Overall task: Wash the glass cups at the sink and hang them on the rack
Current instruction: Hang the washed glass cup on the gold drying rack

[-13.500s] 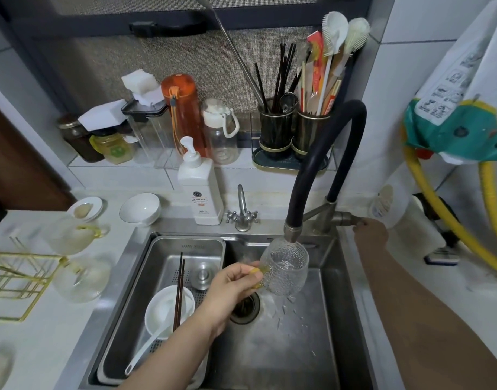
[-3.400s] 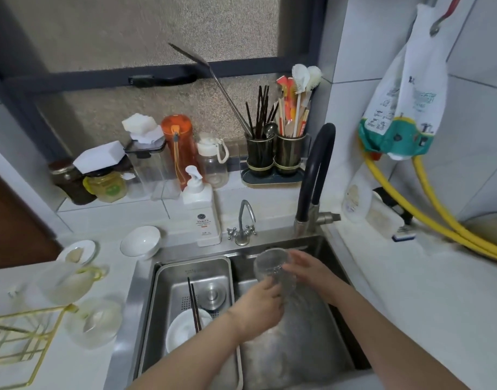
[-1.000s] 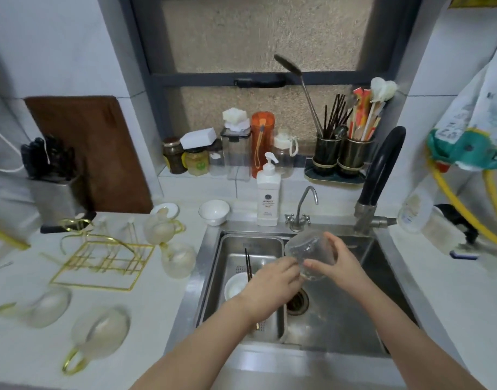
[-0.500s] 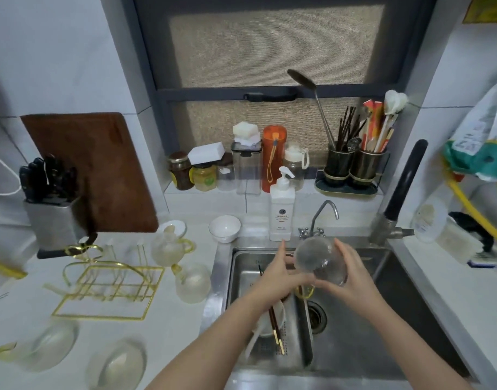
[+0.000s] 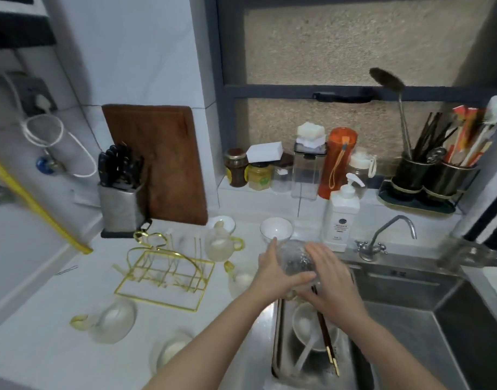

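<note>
Right now both hands are holding one clear glass cup (image 5: 295, 258) between them, above the left edge of the sink (image 5: 410, 299), where it meets the white worktop (image 5: 44, 347). The left hand (image 5: 272, 274) is cupping the cup's left side with its fingers reaching up along the glass, and the right hand (image 5: 329, 280) is wrapping over its right side; the cup is looking tipped, its rim hard to make out.

Left of the hands, a gold wire rack (image 5: 165, 273) is standing on the worktop with no cup hanging on it. Four more gold-handled glass cups are sitting around it: one just behind the rack (image 5: 220, 246), one beside the left wrist (image 5: 240, 278), and two lying nearer the front edge (image 5: 112, 322) (image 5: 171, 351).

Below the hands, a white bowl with a spoon (image 5: 306, 330) and dark chopsticks (image 5: 324, 336) are lying in a metal basin inside the sink. A soap dispenser (image 5: 341, 215) is standing behind the sink.
</note>
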